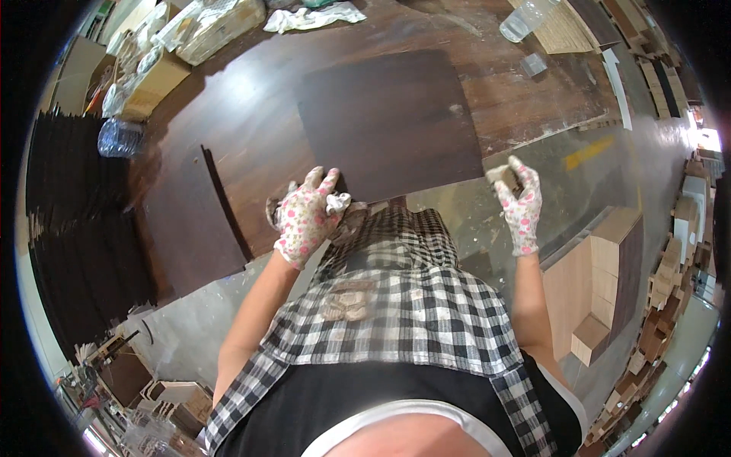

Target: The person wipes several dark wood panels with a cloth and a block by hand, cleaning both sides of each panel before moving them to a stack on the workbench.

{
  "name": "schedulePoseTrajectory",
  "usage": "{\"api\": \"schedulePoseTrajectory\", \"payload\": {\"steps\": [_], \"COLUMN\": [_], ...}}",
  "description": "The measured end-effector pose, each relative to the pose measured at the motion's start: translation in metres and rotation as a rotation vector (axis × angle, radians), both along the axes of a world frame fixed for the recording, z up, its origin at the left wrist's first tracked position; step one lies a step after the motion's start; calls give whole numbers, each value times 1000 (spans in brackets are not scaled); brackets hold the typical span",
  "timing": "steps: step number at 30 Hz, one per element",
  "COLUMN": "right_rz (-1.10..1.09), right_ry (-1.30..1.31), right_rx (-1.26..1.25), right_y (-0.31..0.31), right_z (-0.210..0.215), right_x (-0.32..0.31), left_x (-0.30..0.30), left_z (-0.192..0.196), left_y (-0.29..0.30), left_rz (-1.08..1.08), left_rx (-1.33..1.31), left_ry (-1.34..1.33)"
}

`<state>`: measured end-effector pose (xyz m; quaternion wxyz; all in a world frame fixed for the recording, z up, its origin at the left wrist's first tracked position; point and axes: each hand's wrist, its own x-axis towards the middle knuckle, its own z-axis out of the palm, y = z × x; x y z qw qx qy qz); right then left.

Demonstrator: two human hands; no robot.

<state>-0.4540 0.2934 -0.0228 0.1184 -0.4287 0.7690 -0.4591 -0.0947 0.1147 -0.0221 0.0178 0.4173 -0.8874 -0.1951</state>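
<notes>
A flat dark brown panel (388, 122) lies on the worktable in front of me, its near edge close to my checked apron. At that panel's near left corner is my left hand (304, 217), in a white glove with pink spots. Its fingers are bunched over a crumpled greyish rag (349, 223), parts of which stick out on both sides of the hand. My right hand (522, 207), gloved the same way, is off the panel's right near corner. Between thumb and fingers it pinches a small beige block (502, 177); whether this is a sponge or wood I cannot tell.
More dark panels (186, 221) lie on the table (259, 114) to the left, beside a tall dark stack (76, 221). A clear plastic cup (534, 65), a bottle (521, 24) and a white cloth (314, 17) sit along the far side. Wooden boxes (601, 266) stand right.
</notes>
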Motion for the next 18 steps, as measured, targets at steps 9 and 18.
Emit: {"api": "schedulePoseTrajectory", "payload": {"steps": [9, 18], "right_rz": [285, 528], "right_ry": [347, 402], "right_rx": [5, -104], "right_y": [-66, -98], "right_z": [-28, -51], "right_x": [132, 138], "left_x": [33, 27], "left_z": [-16, -24], "left_y": [23, 39], "left_rz": [185, 301], "left_rx": [179, 313], "left_ry": [434, 458]}}
